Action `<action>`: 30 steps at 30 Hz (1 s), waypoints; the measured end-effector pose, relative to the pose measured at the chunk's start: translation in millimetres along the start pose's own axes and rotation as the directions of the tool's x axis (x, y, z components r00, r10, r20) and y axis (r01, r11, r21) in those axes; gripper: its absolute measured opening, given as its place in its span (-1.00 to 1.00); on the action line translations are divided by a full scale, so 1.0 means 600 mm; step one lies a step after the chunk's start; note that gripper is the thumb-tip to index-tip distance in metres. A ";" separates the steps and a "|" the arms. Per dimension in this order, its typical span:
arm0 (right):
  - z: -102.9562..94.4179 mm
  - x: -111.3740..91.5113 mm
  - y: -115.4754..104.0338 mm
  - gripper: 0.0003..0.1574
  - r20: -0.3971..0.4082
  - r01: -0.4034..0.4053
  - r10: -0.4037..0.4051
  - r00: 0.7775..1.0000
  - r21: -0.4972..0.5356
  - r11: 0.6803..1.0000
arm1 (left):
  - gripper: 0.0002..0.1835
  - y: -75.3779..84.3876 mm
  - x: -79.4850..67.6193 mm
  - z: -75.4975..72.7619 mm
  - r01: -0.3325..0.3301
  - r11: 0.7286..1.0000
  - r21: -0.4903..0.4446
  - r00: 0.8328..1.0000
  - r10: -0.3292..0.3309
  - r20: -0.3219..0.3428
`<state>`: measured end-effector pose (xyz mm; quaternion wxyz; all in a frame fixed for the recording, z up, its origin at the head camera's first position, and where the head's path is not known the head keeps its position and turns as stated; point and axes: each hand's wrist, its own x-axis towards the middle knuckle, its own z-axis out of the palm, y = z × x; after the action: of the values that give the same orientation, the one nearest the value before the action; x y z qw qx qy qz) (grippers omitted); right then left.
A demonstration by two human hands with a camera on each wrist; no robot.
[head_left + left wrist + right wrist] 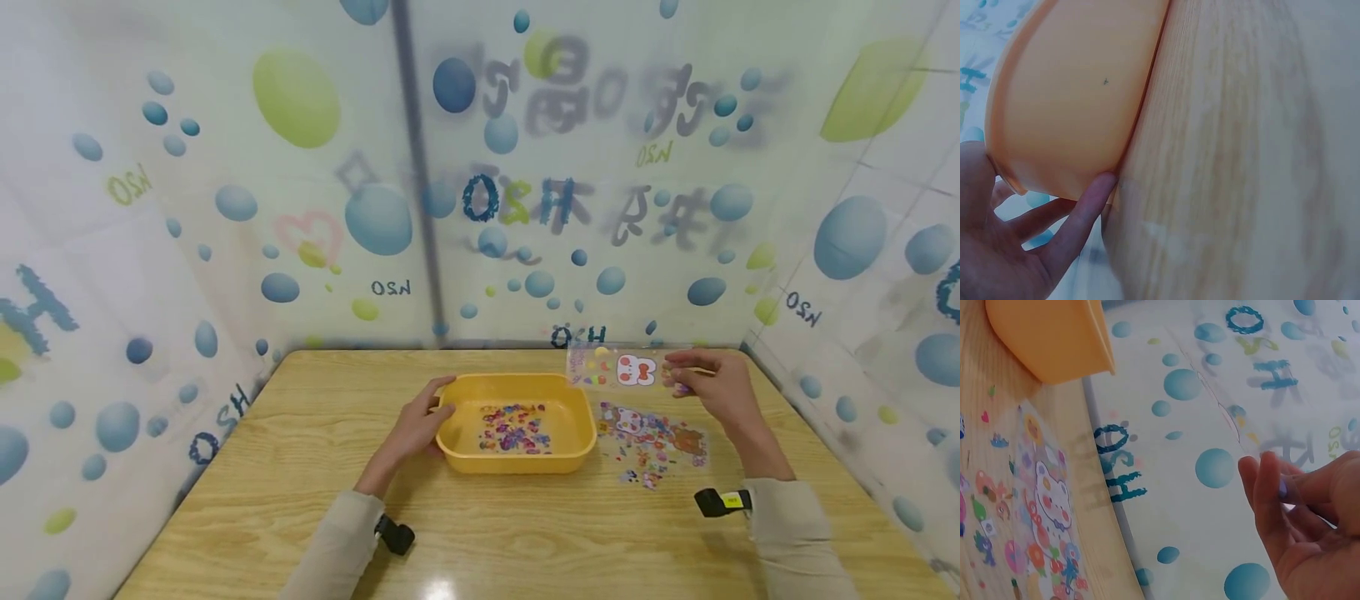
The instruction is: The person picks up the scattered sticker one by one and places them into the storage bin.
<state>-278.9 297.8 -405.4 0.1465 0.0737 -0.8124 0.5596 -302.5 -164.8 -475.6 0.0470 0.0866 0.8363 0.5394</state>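
Note:
A yellow plastic basin point(517, 463) sits on the table, with many small colourful stickers point(516, 429) on its floor. At its left end my left hand point(417, 423) grips the rim; in the left wrist view, fingertips of the left hand point(1041, 237) touch the basin's outer wall point(1079, 94). My right hand point(716, 385) pinches the right end of a clear plastic bag point(636, 370) printed with a white rabbit, raised beyond the basin's right corner. From the right wrist camera, this bag point(1230, 420) appears almost edge-on past the fingertips of the right hand point(1304, 512).
Right of the basin lies a second clear printed bag point(686, 437), with loose stickers point(645, 467) scattered around it on the wooden table point(315, 492). A curtain point(510, 275) with blue and green dots hangs behind the table's far edge and along both sides.

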 end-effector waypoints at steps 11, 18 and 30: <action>0.043 0.006 -0.013 -0.63 0.058 -0.001 0.003 0.998 -0.046 0.999 | -0.43 -0.001 0.003 0.004 -0.001 1.000 -0.010 1.000 0.001 0.003; 0.080 0.017 -0.030 -0.66 0.120 -0.026 0.034 0.992 -0.071 0.997 | -0.42 -0.002 0.004 0.003 -0.008 1.000 -0.007 1.000 0.008 0.002; 0.150 0.035 -0.064 -0.69 0.208 -0.077 0.106 0.972 -0.141 0.987 | -0.43 -0.002 0.002 0.001 -0.006 1.000 -0.004 1.000 0.006 0.002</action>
<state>-301.8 201.0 -394.6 0.0363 0.0862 -0.8612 0.4996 -303.9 -164.5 -477.2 0.0462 0.0895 0.8350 0.5409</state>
